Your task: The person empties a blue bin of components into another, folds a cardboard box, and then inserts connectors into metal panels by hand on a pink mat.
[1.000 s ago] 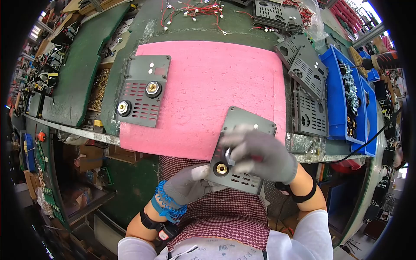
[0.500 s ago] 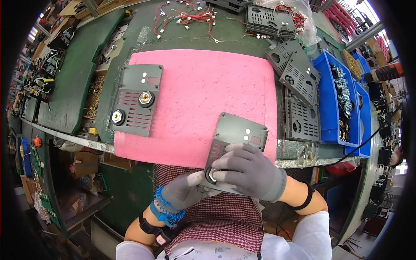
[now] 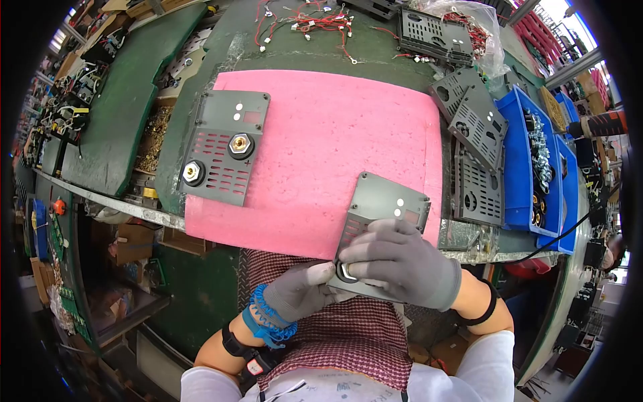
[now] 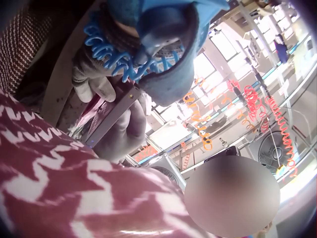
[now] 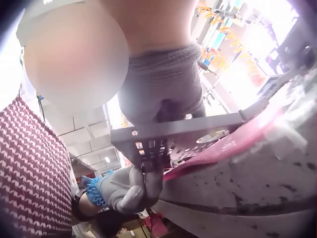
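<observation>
A dark grey slotted metal panel (image 3: 383,195) lies tilted over the near right edge of the pink foam mat (image 3: 335,134), its lower end jutting past the table. My gloved left hand (image 3: 298,289) grips the panel's lower left corner, thumb at the edge. In the right wrist view, the left hand's curled fingers (image 5: 143,186) are under the panel (image 5: 183,136). My gloved right hand (image 3: 402,264) lies over the panel, its fingertips pinching a silver hex nut (image 3: 347,272) on a black round terminal. The right hand hides the slots and the second terminal position.
A similar panel (image 3: 224,147) with two brass-centred terminals lies at the mat's left. More panels (image 3: 479,127) are stacked to the right, beside blue bins (image 3: 526,161) of metal parts. Red wires (image 3: 321,23) lie at the back. A power driver (image 3: 599,125) stands far right.
My right hand has come down from above the panel, with the nut, onto the lower left terminal, and its fingers now work there. The left hand keeps its grip; the view shifts slightly.
</observation>
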Available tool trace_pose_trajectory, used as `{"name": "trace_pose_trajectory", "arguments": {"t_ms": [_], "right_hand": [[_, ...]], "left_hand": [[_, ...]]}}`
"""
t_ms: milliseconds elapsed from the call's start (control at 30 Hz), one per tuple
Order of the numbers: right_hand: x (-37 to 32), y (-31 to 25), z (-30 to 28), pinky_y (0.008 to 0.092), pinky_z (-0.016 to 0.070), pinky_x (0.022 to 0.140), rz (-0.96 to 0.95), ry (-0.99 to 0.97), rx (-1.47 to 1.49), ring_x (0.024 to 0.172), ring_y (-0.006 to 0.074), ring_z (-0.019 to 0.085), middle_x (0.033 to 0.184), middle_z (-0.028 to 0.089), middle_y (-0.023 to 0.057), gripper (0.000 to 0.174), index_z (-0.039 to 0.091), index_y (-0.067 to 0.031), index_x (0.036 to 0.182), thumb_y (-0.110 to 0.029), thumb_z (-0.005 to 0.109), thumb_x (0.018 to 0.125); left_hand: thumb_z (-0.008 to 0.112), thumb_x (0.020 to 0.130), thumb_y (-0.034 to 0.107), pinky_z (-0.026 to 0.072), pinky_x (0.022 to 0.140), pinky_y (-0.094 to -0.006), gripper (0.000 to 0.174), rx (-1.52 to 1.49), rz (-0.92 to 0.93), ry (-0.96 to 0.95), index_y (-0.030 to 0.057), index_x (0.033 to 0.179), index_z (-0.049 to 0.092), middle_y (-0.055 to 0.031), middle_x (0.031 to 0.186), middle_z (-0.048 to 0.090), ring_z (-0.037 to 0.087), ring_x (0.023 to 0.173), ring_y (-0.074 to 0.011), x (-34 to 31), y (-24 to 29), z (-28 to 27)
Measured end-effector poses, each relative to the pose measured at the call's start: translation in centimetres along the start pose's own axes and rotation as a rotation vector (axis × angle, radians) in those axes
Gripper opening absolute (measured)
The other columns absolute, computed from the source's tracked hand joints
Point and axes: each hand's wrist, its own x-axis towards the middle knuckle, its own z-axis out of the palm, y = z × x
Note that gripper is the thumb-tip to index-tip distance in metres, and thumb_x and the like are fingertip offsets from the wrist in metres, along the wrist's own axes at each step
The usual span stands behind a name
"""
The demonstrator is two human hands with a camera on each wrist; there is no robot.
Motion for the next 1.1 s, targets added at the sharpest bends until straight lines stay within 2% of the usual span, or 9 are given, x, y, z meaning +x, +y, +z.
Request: {"name": "trace_pose_trajectory", "arguments": {"t_ms": [133, 300, 400, 600, 667, 900, 967, 1033, 1100], "right_hand": [[0.2, -0.9, 0.8, 0.0376, 0.0428, 0.084, 0.025, 0.042, -0.089, 0.086, 0.0209, 0.058, 0.090, 0.055, -0.0016, 0.028, 0.062, -0.0167, 0.098, -0.031, 0.069, 0.075], [-0.6, -1.1, 1.0, 0.0381, 0.0431, 0.083, 0.108, -0.077, -0.197, 0.092, 0.0205, 0.058, 0.089, 0.055, -0.0021, 0.027, 0.061, -0.0167, 0.097, -0.034, 0.067, 0.077], [-0.4, -0.8, -0.5, 0.0385, 0.0399, 0.086, 0.154, -0.116, 0.030, 0.089, 0.0207, 0.055, 0.091, 0.056, 0.0004, 0.031, 0.064, -0.0173, 0.101, -0.036, 0.072, 0.077], [-0.4, 0.5, 0.4, 0.0388, 0.0406, 0.090, -0.036, -0.012, 0.012, 0.090, 0.0208, 0.057, 0.096, 0.059, 0.0012, 0.035, 0.064, -0.0148, 0.102, -0.034, 0.074, 0.075], [-0.3, -0.3, 0.7, 0.0389, 0.0439, 0.091, 0.005, 0.045, -0.106, 0.096, 0.0200, 0.057, 0.093, 0.056, -0.0009, 0.023, 0.061, -0.0151, 0.097, -0.031, 0.066, 0.081], [-1.3, -0.9, 0.2, 0.0388, 0.0437, 0.090, 0.195, -0.091, 0.115, 0.095, 0.0218, 0.058, 0.093, 0.057, 0.0009, 0.023, 0.060, -0.0148, 0.097, -0.029, 0.066, 0.080], [-0.4, -1.3, -0.7, 0.0403, 0.0434, 0.089, 0.192, 0.006, 0.041, 0.095, 0.0223, 0.059, 0.093, 0.058, 0.0014, 0.026, 0.060, -0.0146, 0.102, -0.029, 0.065, 0.081], [-0.9, -0.2, 1.2, 0.0394, 0.0424, 0.088, 0.122, 0.042, 0.043, 0.094, 0.0218, 0.058, 0.092, 0.058, 0.0008, 0.028, 0.061, -0.0147, 0.105, -0.028, 0.065, 0.081], [-0.7, -0.3, 1.5, 0.0385, 0.0415, 0.087, 0.068, 0.079, 0.014, 0.093, 0.0213, 0.058, 0.090, 0.058, 0.0003, 0.031, 0.062, -0.0148, 0.108, -0.028, 0.066, 0.081]], "left_hand": [[0.059, 0.091, 0.040, 0.0400, 0.103, -0.0405, 0.062, 0.052, -0.042, 0.014, -0.0029, 0.133, 0.047, -0.0158, 0.129, 0.057, 0.056, 0.118, -0.0270, 0.2, 0.4, 1.0], [0.056, 0.091, 0.041, 0.0401, 0.103, -0.0407, 0.062, 0.094, -0.002, -0.012, -0.0033, 0.134, 0.046, -0.0164, 0.129, 0.057, 0.056, 0.118, -0.0272, 0.5, 0.5, 1.3], [0.055, 0.092, 0.038, 0.0429, 0.100, -0.0399, 0.059, 0.087, 0.022, -0.018, -0.0036, 0.134, 0.046, -0.0162, 0.129, 0.057, 0.056, 0.118, -0.0259, 0.5, 0.7, 1.5], [0.050, 0.096, 0.035, 0.0406, 0.104, -0.0378, 0.054, 0.020, 0.019, 0.011, -0.0041, 0.133, 0.047, -0.0150, 0.129, 0.057, 0.054, 0.122, -0.0233, 0.3, 0.3, 1.3], [0.050, 0.096, 0.035, 0.0400, 0.105, -0.0378, 0.055, 0.019, 0.013, -0.008, -0.0041, 0.134, 0.046, -0.0153, 0.130, 0.056, 0.054, 0.122, -0.0237, 0.5, 0.3, 1.3], [0.052, 0.093, 0.033, 0.0399, 0.105, -0.0422, 0.058, 0.026, -0.008, 0.029, -0.0034, 0.137, 0.041, -0.0180, 0.135, 0.051, 0.051, 0.125, -0.0289, 0.4, 0.2, 0.8], [0.052, 0.092, 0.033, 0.0383, 0.107, -0.0438, 0.059, 0.034, -0.028, 0.039, -0.0032, 0.138, 0.040, -0.0174, 0.137, 0.049, 0.049, 0.126, -0.0289, 0.3, 0.2, 1.0], [0.043, 0.097, 0.036, 0.0355, 0.108, -0.0420, 0.055, 0.121, 0.057, -0.032, -0.0049, 0.133, 0.048, -0.0204, 0.129, 0.057, 0.052, 0.124, -0.0274, 0.5, 0.6, 2.3], [0.050, 0.094, 0.032, 0.0369, 0.107, -0.0430, 0.051, 0.087, 0.017, -0.043, -0.0040, 0.131, 0.050, -0.0199, 0.125, 0.059, 0.054, 0.120, -0.0278, 0.4, 0.6, 2.3]]}}
